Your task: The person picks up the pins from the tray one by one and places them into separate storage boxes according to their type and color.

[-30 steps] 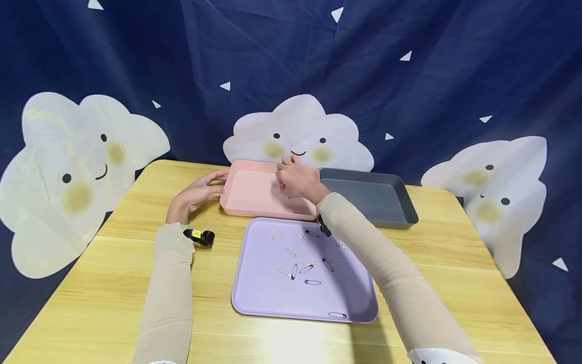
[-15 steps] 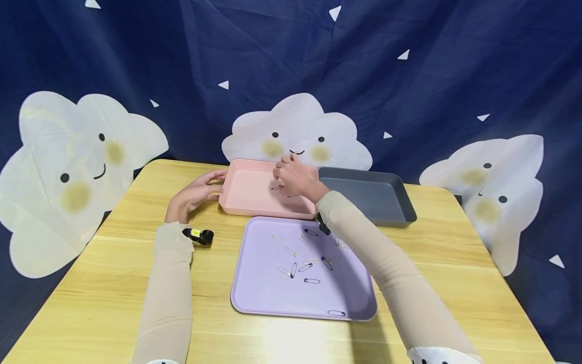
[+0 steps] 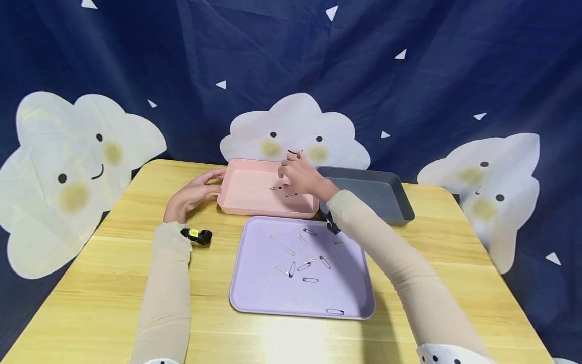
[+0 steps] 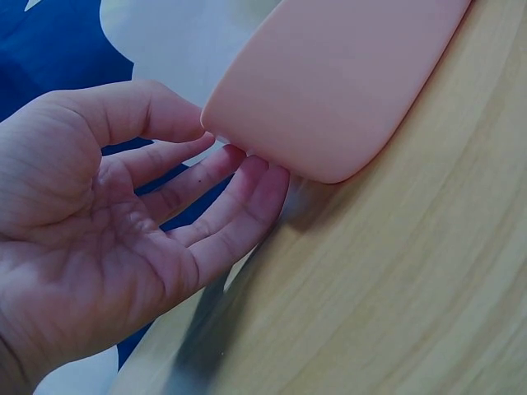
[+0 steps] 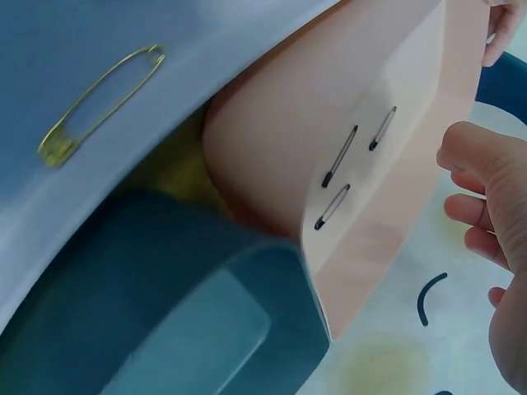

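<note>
"What's behind the wooden table [image 3: 211,303]?"

"A blue cloth [image 3: 254,45] with clouds [image 3: 297,124]. From the head camera, the right hand [image 3: 302,174] hangs over the pink tray [image 3: 247,189]. The purple tray [image 3: 268,296], scattered with safety pins [image 3: 310,279], lies nearer the person than that hand; the grey tray [image 3: 377,197] sits to its right. Probably all are placed for easy reach."

"And the left wrist?"

"The left hand [image 4: 107,214], fingers relaxed, touches the pink tray's end with fingertips and thumb, likely steadying it without clamping."

"Right wrist?"

"Fingers loosely bent, nothing seen between them. Three black pins [image 5: 341,156] lie beside that hand, inside the pink tray, whose raised walls probably keep them together."
</note>
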Demonstrator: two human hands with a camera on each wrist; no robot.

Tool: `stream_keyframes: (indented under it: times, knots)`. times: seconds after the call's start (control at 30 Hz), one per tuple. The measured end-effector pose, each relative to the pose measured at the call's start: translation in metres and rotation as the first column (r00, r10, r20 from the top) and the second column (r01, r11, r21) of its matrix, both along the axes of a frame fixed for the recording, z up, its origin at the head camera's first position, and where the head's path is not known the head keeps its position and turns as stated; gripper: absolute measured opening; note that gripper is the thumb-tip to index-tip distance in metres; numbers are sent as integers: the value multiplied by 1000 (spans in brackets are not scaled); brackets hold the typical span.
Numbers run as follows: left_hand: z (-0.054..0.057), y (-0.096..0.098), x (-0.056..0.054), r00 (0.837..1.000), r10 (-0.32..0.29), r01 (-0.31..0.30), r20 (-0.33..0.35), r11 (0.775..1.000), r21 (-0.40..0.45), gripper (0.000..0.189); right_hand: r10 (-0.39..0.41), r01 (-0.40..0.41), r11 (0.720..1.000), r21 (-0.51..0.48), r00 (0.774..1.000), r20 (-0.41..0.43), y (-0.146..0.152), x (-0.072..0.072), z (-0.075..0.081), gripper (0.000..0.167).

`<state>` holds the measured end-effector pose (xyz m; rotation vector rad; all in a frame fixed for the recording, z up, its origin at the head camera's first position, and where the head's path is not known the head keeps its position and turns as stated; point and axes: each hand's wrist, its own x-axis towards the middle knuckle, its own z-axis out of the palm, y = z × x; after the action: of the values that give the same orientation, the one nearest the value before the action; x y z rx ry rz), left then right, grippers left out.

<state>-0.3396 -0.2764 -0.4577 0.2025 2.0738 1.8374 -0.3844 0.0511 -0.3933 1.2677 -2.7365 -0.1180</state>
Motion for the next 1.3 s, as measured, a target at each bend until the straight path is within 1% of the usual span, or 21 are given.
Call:
stream_keyframes:
  times: [0.07,0.23,0.37,0.47,0.57,0.7,0.8,0.97,1.3]
  knots:
    - [0,0,0,1000,1,-1,0,1000,-3,70,10,-9,1000,-29,1000,9,5,3,2,17]
    - [-1,0,-1,1000,-3,3,-6,1000,-9,68,52,-52,996,-67,999,0,19,12,7,15]
    - [-1,-1,0,1000,-11,11,-14,1000,-8,68,103,-107,989,-102,994,-45,31,20,8,14]
    - [-1,-1,1,1000,-14,13,-11,1000,-6,69,131,-138,981,-138,990,-61,40,28,10,13]
    - [-1,-2,2,1000,-17,17,-6,1000,-7,70,138,-146,974,-173,989,-53,48,37,13,11]
    - [-1,-2,2,1000,-14,14,-3,1000,-9,71,125,-130,969,-209,991,-38,58,48,15,10]
    - [-1,-1,1,1000,-16,16,-5,1000,-8,71,125,-132,961,-243,991,-43,65,58,15,10]
    - [0,0,2,1000,-12,12,-3,1000,-12,68,133,-145,949,-278,989,-63,77,73,10,11]
    - [1,0,3,1000,-6,6,4,1000,-16,67,123,-127,942,-311,992,-32,96,97,-10,7]
